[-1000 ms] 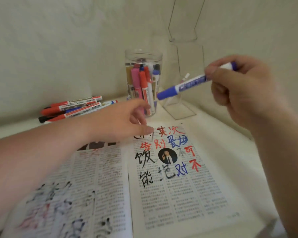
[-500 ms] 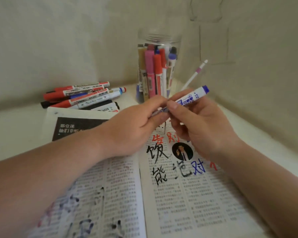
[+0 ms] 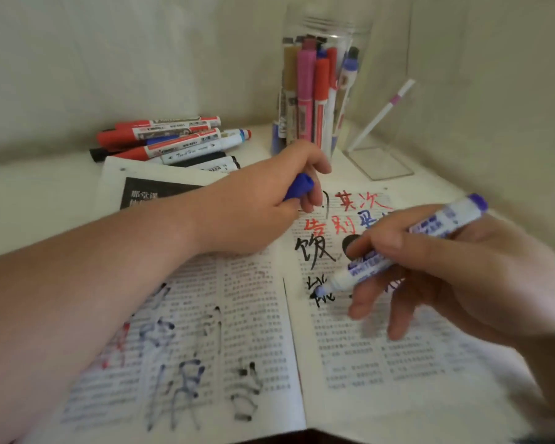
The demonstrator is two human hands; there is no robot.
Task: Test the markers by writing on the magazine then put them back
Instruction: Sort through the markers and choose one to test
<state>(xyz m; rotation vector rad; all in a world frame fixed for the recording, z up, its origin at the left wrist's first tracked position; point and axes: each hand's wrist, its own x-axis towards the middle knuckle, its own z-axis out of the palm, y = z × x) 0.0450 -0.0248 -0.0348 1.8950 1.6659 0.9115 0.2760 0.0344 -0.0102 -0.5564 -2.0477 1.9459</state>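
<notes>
- Blue marker, uncapped, slanting down over the right-hand page of the magazine, tip at or just above the paper beside a black handwritten character; contact too blurred to call.
- Gripped by the right hand in a writing hold: thumb and first fingers curled round the barrel, remaining fingers spread loosely toward the page.
- Blue cap tucked in the curled fingers of the left hand, which lies on the magazine near the top of the fold.
- Judged step: testing this marker, with the stroke about to begin or just beginning; red, blue and black characters already across the top of the same page.
- Next, probably: press the tip lightly onto a bare patch of the page, draw a short stroke, check for blue ink, then bring the cap across and push it on.
- After that, back with the others: either the clear jar of upright markers beyond the magazine's top edge, or the loose heap of markers beyond its top left corner; cannot tell which holds the tested ones.
</notes>
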